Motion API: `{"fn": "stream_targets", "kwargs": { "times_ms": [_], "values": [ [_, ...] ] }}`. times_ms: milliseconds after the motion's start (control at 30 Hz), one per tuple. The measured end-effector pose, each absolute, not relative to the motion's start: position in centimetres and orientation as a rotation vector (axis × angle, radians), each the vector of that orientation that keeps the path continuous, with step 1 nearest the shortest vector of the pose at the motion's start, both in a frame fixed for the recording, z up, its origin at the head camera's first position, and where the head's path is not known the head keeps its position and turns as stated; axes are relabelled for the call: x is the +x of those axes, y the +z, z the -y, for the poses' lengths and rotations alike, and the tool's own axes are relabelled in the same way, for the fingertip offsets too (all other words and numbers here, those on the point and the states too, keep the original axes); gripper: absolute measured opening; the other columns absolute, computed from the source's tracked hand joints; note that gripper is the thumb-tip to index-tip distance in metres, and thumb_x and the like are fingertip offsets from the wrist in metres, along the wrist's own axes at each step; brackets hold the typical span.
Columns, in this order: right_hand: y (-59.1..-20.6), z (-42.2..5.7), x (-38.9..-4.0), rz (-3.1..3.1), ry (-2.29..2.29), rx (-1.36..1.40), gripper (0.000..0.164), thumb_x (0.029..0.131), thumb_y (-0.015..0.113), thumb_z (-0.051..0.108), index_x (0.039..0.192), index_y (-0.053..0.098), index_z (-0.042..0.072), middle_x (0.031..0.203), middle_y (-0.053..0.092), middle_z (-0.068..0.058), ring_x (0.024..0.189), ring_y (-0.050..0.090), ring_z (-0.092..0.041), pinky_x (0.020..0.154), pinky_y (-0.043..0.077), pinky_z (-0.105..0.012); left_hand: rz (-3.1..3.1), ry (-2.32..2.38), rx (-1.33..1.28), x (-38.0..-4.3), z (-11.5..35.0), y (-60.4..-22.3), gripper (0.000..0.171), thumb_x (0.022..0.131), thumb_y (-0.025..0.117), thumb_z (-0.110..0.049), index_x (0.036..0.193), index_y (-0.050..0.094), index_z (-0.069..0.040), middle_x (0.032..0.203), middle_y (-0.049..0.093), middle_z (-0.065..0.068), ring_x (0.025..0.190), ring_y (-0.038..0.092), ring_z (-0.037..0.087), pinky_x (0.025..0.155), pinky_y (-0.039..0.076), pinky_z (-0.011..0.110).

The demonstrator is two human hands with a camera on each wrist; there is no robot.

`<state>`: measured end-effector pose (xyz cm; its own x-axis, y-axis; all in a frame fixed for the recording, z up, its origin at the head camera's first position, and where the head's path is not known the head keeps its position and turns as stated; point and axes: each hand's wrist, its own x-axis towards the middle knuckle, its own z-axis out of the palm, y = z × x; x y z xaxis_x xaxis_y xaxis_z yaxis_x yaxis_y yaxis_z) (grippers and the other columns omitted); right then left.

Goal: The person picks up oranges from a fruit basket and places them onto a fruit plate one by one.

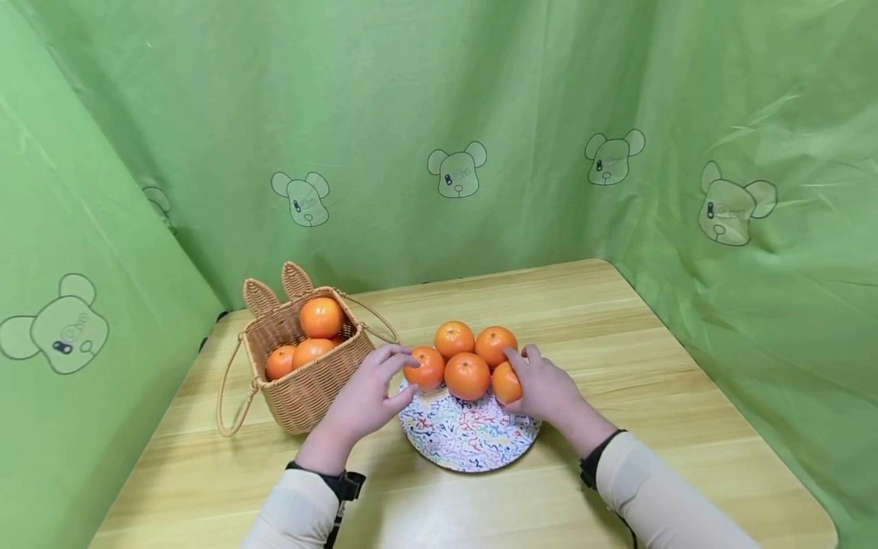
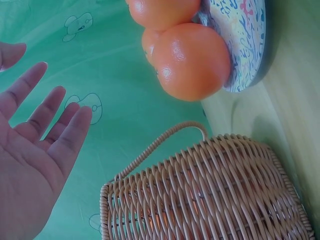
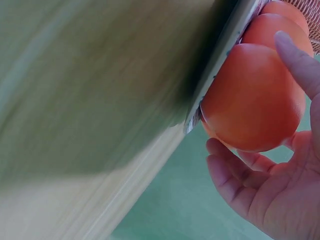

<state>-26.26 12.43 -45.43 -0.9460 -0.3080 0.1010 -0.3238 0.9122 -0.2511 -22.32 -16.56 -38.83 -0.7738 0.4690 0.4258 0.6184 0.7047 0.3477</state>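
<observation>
Several oranges stand grouped on the back half of a round, flat plate [image 1: 473, 442] patterned with coloured squiggles. My right hand [image 1: 552, 389] curls round the rightmost orange [image 1: 506, 383]; in the right wrist view the thumb lies over that orange and the fingers bend around its far side. At the plate's left, my left hand [image 1: 366, 393] is spread beside the leftmost orange [image 1: 427, 369]. The left wrist view shows its palm bare and fingers apart, holding nothing. Just left of this hand stands a wicker basket [image 1: 318, 389] with more oranges [image 1: 321, 317] inside.
The basket has two ear-shaped pieces [image 1: 297, 280] at its back and a loop handle [image 1: 233, 412] hanging out on its left. Everything stands on a wooden table [image 1: 617, 343]. Green curtains [image 1: 384, 137] with printed bear heads surround the table's back and sides.
</observation>
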Motion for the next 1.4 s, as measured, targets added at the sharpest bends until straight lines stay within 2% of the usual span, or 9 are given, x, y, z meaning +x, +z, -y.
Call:
{"fn": "stream_targets", "kwargs": {
  "times_ms": [367, 567, 800, 1000, 1167, 1400],
  "values": [
    [-45.2, -12.6, -26.2, 3.005, 0.439, 0.505, 0.099, 0.06, 0.078, 0.05, 0.141, 0.033, 0.015, 0.122, 0.041, -0.019, 0.093, 0.052, -0.033, 0.067, 0.05, -0.045, 2.626, -0.693, -0.837, -22.4, 16.7, -38.9, 0.031, 0.08, 0.066, -0.021, 0.109, 0.06, -0.011, 0.116, 0.053, 0.004, 0.111, 0.048, 0.019, 0.097, 0.04, 0.036],
    [-44.3, -12.4, -26.3, 2.901, 0.518, 0.523, 0.092, 0.062, 0.076, 0.052, 0.137, 0.037, 0.014, 0.124, 0.042, -0.02, 0.105, 0.046, -0.038, 0.085, 0.041, -0.055, 2.634, -0.678, -0.819, -22.5, 17.0, -38.6, 0.033, 0.08, 0.066, -0.02, 0.111, 0.059, -0.01, 0.116, 0.053, 0.005, 0.109, 0.049, 0.021, 0.096, 0.041, 0.038],
    [-41.9, -11.1, -26.5, 2.775, 0.707, 0.561, 0.078, 0.073, 0.071, 0.048, 0.134, 0.041, 0.01, 0.122, 0.044, -0.016, 0.112, 0.04, -0.035, 0.092, 0.039, -0.051, 2.619, -0.682, -0.719, -23.1, 18.1, -38.0, 0.034, 0.079, 0.067, -0.019, 0.112, 0.059, -0.011, 0.113, 0.053, 0.003, 0.108, 0.05, 0.019, 0.093, 0.042, 0.039],
    [-39.8, -9.4, -25.7, 2.736, 0.848, 0.607, 0.071, 0.078, 0.068, 0.043, 0.134, 0.04, 0.009, 0.124, 0.043, -0.013, 0.115, 0.038, -0.029, 0.094, 0.041, -0.046, 2.639, -0.718, -0.502, -23.4, 19.7, -36.8, 0.032, 0.081, 0.064, -0.02, 0.111, 0.059, -0.009, 0.113, 0.053, 0.005, 0.107, 0.051, 0.022, 0.093, 0.041, 0.041],
    [-38.7, -8.0, -25.0, 2.722, 0.904, 0.662, 0.069, 0.079, 0.068, 0.042, 0.134, 0.041, 0.01, 0.123, 0.043, -0.011, 0.113, 0.039, -0.026, 0.095, 0.04, -0.045, 2.641, -0.762, -0.149, -24.2, 21.7, -35.7, 0.028, 0.083, 0.06, -0.023, 0.106, 0.06, -0.006, 0.109, 0.053, 0.013, 0.101, 0.051, 0.028, 0.086, 0.042, 0.044],
    [-37.7, -6.5, -23.7, 2.71, 0.867, 0.736, 0.069, 0.077, 0.068, 0.044, 0.134, 0.042, 0.014, 0.126, 0.043, -0.009, 0.115, 0.041, -0.025, 0.092, 0.043, -0.044, 2.703, -0.745, 0.186, -25.5, 24.2, -34.5, 0.035, 0.084, 0.054, -0.027, 0.11, 0.055, -0.003, 0.108, 0.052, 0.02, 0.096, 0.051, 0.035, 0.08, 0.042, 0.047]
  ]
}}
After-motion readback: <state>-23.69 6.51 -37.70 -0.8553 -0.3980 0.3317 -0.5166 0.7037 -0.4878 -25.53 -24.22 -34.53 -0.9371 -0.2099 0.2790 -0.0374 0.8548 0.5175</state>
